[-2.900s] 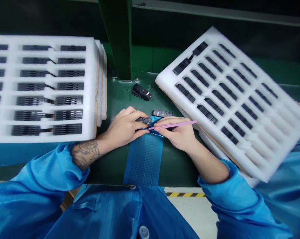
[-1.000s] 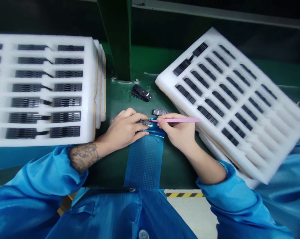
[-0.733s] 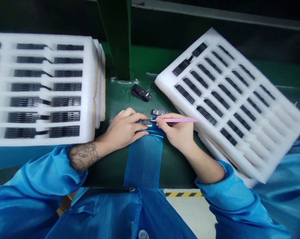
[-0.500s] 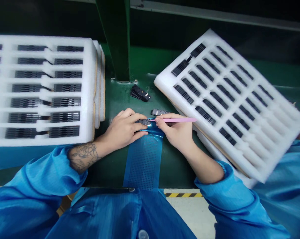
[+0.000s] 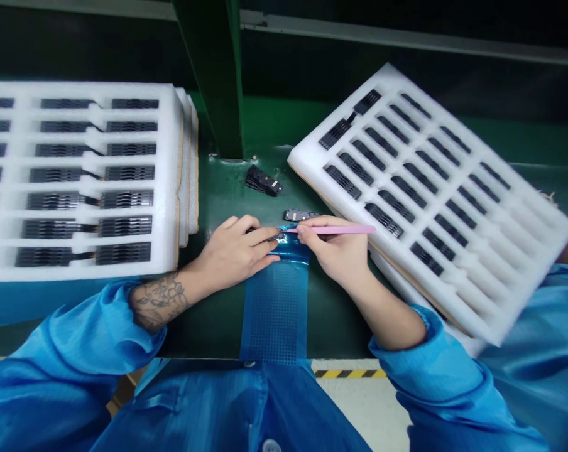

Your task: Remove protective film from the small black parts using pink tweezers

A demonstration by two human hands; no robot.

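While your left hand (image 5: 232, 251) rests on the worktop (image 5: 340, 320), its fingers curve closely over a small black component (image 5: 277, 236) at the far end of a perforated blue strip (image 5: 274, 320), mostly hiding it. Your right hand (image 5: 333, 250) is closed in a pencil grip around pink tweezers (image 5: 333, 230), which point left toward that component; their tips seem to reach it, though your fingers crowd the view and you can't be sure. Just beyond your hands lies a second black component (image 5: 300, 215), and farther away a small stack of black components (image 5: 262, 181) sits near a green upright post (image 5: 211, 75). On your left, stacked white foam trays (image 5: 173, 176) hold rows of dark parts. On your right, a white foam tray (image 5: 307, 147) set at an angle holds more, its near corner blurred.
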